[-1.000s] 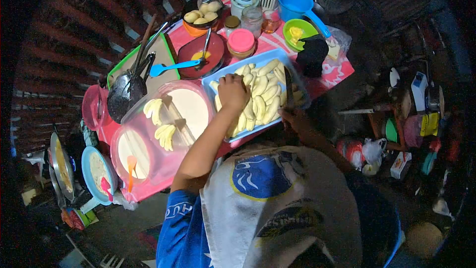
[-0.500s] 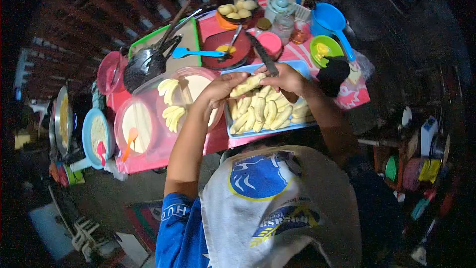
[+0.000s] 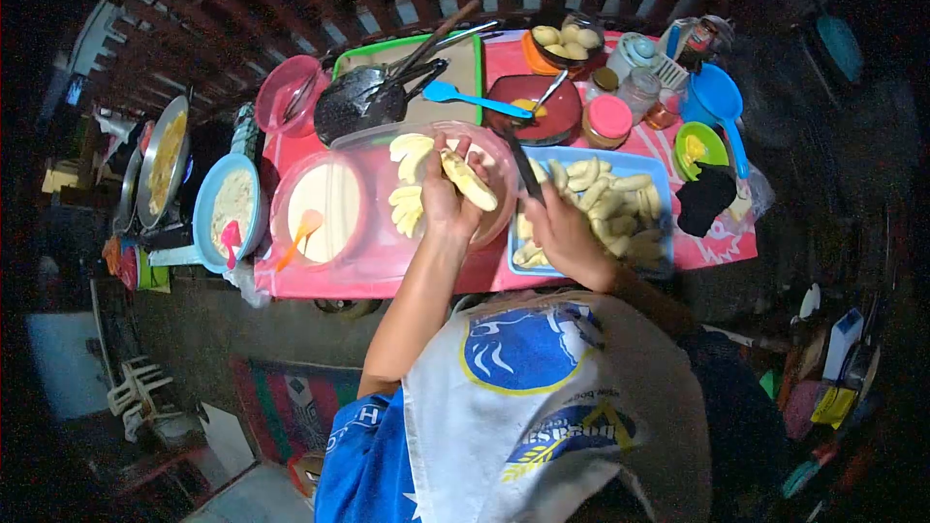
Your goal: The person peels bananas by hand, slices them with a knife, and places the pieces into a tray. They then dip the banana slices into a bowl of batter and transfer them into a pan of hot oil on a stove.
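Observation:
A peeled banana [image 3: 472, 184] lies across the upturned palm and fingers of my left hand [image 3: 449, 205]. That hand is over the clear plastic lid or tray, beside two fanned, sliced bananas [image 3: 411, 153]. My right hand [image 3: 564, 230] is closed around the handle of a dark-bladed knife [image 3: 525, 163], its blade pointing up and away, apart from the banana. Below the right hand is a light-blue tray [image 3: 665, 196] piled with peeled bananas [image 3: 605, 203], partly hidden by the hand and forearm.
Pale batter fills a pink-rimmed tub [image 3: 329, 201] with an orange spoon [image 3: 302, 232]. Left of it stand a blue strainer [image 3: 207, 223] of white flour and a pan [image 3: 161, 160]. Behind are a dark red bowl [image 3: 562, 116], a blue spatula [image 3: 465, 97], jars [image 3: 639, 92] and a blue dipper [image 3: 714, 92].
My left hand has moved left with the banana, away from the tray to beside the sliced ones. My right hand with the knife has separated from it. The view has shifted.

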The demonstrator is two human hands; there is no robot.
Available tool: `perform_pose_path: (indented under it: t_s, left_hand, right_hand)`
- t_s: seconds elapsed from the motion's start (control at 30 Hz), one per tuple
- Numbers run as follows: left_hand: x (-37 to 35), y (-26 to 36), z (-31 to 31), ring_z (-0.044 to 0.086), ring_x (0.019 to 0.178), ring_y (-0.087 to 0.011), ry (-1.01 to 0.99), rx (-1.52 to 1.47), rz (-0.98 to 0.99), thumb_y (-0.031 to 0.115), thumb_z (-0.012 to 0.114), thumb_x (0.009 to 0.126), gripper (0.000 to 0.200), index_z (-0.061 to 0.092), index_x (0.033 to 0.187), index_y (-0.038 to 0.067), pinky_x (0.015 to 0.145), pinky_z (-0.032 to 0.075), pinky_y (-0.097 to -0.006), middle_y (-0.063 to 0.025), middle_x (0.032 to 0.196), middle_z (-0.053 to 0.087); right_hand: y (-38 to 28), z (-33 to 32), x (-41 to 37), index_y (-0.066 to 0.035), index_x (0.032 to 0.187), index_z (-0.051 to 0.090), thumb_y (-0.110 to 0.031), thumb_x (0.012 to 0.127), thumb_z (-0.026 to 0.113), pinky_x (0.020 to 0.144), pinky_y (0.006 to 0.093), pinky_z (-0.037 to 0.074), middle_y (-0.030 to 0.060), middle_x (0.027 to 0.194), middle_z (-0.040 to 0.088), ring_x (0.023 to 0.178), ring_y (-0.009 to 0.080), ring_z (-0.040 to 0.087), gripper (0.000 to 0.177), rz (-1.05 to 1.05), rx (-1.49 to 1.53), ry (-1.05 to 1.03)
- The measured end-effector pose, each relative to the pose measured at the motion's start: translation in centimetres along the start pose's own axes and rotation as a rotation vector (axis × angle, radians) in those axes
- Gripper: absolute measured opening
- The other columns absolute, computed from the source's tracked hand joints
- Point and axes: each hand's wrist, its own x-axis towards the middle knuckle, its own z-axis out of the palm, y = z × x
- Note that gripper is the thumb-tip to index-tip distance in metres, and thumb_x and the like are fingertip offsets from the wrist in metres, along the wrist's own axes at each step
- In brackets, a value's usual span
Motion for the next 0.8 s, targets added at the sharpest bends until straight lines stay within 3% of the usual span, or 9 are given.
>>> perform_pose_path:
  t_s: [0.03, 0.07, 0.13, 0.17, 0.27, 0.5, 0.63, 0.73, 0.8]
  left_hand:
    - [-0.2, 0.6, 0.0, 0.049, 0.078, -0.0157, 0.022, 0.056, 0.030, 0.035, 0.032, 0.089, 0.033, 0.041, 0.112, 0.013, 0.066, 0.046, -0.0291, -0.0055, 0.103, 0.047]
    - [-0.5, 1.2, 0.1, 0.048, 0.076, -0.0153, 0.047, 0.113, 0.057, 0.035, 0.033, 0.089, 0.032, 0.041, 0.112, 0.014, 0.064, 0.046, -0.0287, -0.0055, 0.104, 0.046]
    - [-0.6, 1.9, 0.3, 0.048, 0.076, -0.0152, 0.089, 0.130, 0.071, 0.036, 0.032, 0.089, 0.033, 0.041, 0.111, 0.013, 0.064, 0.046, -0.0292, -0.0054, 0.101, 0.046]
    - [-0.6, 2.2, 0.4, 0.048, 0.076, -0.0152, 0.129, 0.158, 0.099, 0.038, 0.031, 0.089, 0.034, 0.041, 0.110, 0.013, 0.064, 0.046, -0.0297, -0.0055, 0.099, 0.046]
    - [-0.6, 3.1, 1.1, 0.048, 0.074, -0.0152, 0.223, 0.218, 0.146, 0.040, 0.028, 0.089, 0.036, 0.040, 0.107, 0.011, 0.065, 0.046, -0.0309, -0.0059, 0.092, 0.046]
    - [-0.6, 4.6, 1.4, 0.048, 0.070, -0.0147, 0.214, 0.193, 0.140, 0.040, 0.029, 0.089, 0.036, 0.041, 0.105, 0.010, 0.064, 0.046, -0.0299, -0.0057, 0.086, 0.047]
    - [-0.8, 4.8, 1.3, 0.048, 0.070, -0.0141, 0.180, 0.179, 0.107, 0.039, 0.030, 0.089, 0.035, 0.042, 0.104, 0.010, 0.065, 0.046, -0.0287, -0.0055, 0.087, 0.048]
    - [-0.8, 4.4, 0.8, 0.048, 0.071, -0.0140, 0.163, 0.151, 0.067, 0.038, 0.031, 0.089, 0.033, 0.043, 0.103, 0.010, 0.065, 0.046, -0.0283, -0.0053, 0.087, 0.048]
    - [-0.9, 4.8, 0.6, 0.048, 0.072, -0.0138, 0.161, 0.133, 0.069, 0.037, 0.031, 0.089, 0.032, 0.043, 0.103, 0.010, 0.065, 0.046, -0.0280, -0.0050, 0.087, 0.049]
  right_hand:
    - [0.2, 0.1, -0.7, -0.004, 0.103, 0.043, -0.012, 0.084, 0.042, 0.047, 0.0363, 0.040, 0.0135, 0.059, 0.052, 0.052, 0.0269, 0.053, 0.021, -0.059, -0.148, -0.031]
    - [0.0, 0.5, -1.2, -0.004, 0.103, 0.043, -0.012, 0.084, 0.042, 0.047, 0.0363, 0.040, 0.0135, 0.059, 0.052, 0.052, 0.0269, 0.053, 0.021, -0.059, -0.145, -0.040]
    - [-0.4, 1.3, -2.0, -0.005, 0.104, 0.043, -0.010, 0.080, 0.045, 0.050, 0.0415, 0.040, 0.0170, 0.062, 0.053, 0.057, 0.0333, 0.054, 0.024, -0.138, -0.535, -0.005]
    - [-0.1, 2.2, -2.2, -0.007, 0.104, 0.045, -0.009, 0.077, 0.048, 0.053, 0.0439, 0.040, 0.0184, 0.063, 0.053, 0.060, 0.0360, 0.053, 0.027, -0.113, -0.491, 0.011]
    - [0.2, 3.4, -2.5, -0.008, 0.101, 0.047, -0.009, 0.076, 0.049, 0.053, 0.0436, 0.040, 0.0175, 0.064, 0.054, 0.062, 0.0347, 0.054, 0.026, -0.237, -0.609, 0.111]
    - [-0.7, 5.3, -2.6, -0.010, 0.095, 0.051, -0.011, 0.077, 0.051, 0.052, 0.0399, 0.042, 0.0130, 0.070, 0.056, 0.062, 0.0311, 0.056, 0.018, -0.044, -0.641, 0.070]
    - [-1.1, 5.6, -2.2, -0.010, 0.093, 0.051, -0.012, 0.077, 0.051, 0.052, 0.0388, 0.043, 0.0115, 0.072, 0.056, 0.062, 0.0301, 0.056, 0.016, -0.091, -0.670, 0.076]
    - [-1.2, 6.0, -1.7, -0.010, 0.097, 0.045, -0.009, 0.078, 0.043, 0.053, 0.0431, 0.044, 0.0142, 0.073, 0.053, 0.065, 0.0338, 0.056, 0.019, -0.125, -0.584, 0.003]
    - [-1.6, 6.6, -1.5, -0.009, 0.097, 0.044, -0.007, 0.076, 0.044, 0.050, 0.0420, 0.044, 0.0135, 0.074, 0.053, 0.063, 0.0324, 0.056, 0.021, -0.080, -0.695, 0.024]
